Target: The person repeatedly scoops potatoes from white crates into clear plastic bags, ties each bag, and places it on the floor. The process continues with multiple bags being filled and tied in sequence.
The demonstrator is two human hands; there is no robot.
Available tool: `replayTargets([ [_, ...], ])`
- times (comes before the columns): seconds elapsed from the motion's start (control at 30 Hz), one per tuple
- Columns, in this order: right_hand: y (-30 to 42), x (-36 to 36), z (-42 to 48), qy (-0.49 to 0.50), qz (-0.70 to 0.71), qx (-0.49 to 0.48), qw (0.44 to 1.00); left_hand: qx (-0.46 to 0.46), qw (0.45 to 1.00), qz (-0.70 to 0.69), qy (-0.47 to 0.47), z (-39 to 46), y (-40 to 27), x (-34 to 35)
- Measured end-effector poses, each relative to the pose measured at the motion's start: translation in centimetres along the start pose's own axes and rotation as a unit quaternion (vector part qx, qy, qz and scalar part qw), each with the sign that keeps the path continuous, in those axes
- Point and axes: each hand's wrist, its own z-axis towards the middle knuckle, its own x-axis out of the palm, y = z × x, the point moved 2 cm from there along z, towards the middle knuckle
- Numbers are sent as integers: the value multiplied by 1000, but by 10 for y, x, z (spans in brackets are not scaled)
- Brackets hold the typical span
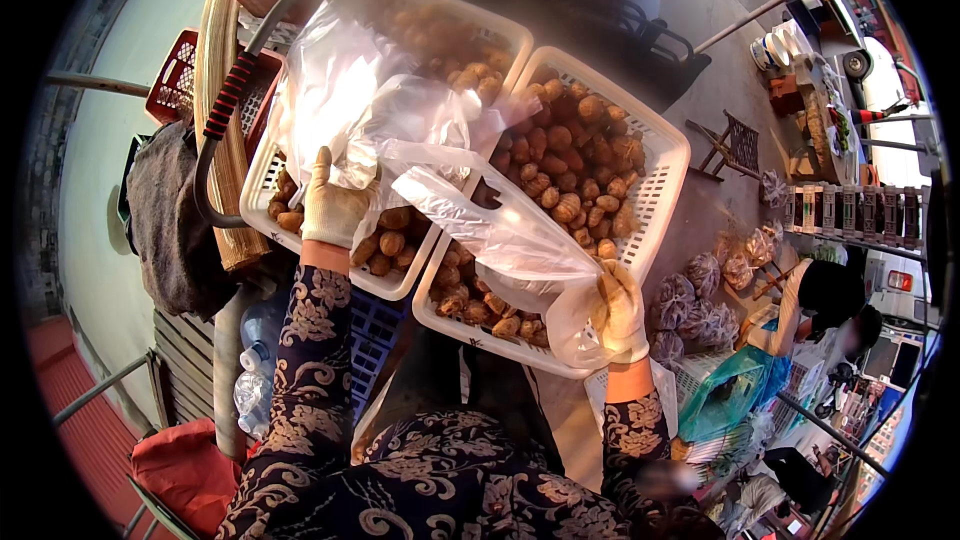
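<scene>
My left hand, in a pale knit glove, grips a bunch of clear plastic bags over the left white basket. In my right hand, gloved too, is the end of one plastic bag, stretched between both hands. Below it, small brown taro-like tubers lie in the right white plastic basket. More tubers show in the left basket, partly covered by the bags. Whether the stretched bag's mouth is parted cannot be told.
Left stand a curved metal handle with a striped grip, a red crate and a dark cloth. Water bottles lie near my left arm. At right are filled plastic bags, a folding stool and another person.
</scene>
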Motion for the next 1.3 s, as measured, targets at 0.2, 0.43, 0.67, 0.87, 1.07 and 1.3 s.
replayTargets([
  [0.2,-5,-41,-34,-8,139,33,990,-112,954,267,78,-116,93,9],
  [0.43,-10,-68,-112,18,-276,-201,940,-194,813,445,321,-177,263,105],
  [0.67,52,-162,-199,-318,-361,-357,801,-321,654,531,433,-233,373,152],
  [0.87,10,-230,-237,-295,-316,-293,853,-397,421,561,592,-292,412,134],
  [1.07,-10,-175,-302,-306,-218,35,926,-411,489,543,546,-294,389,117],
  [1.3,-11,-156,-378,-459,-233,-54,856,-336,485,576,566,-343,343,138],
])
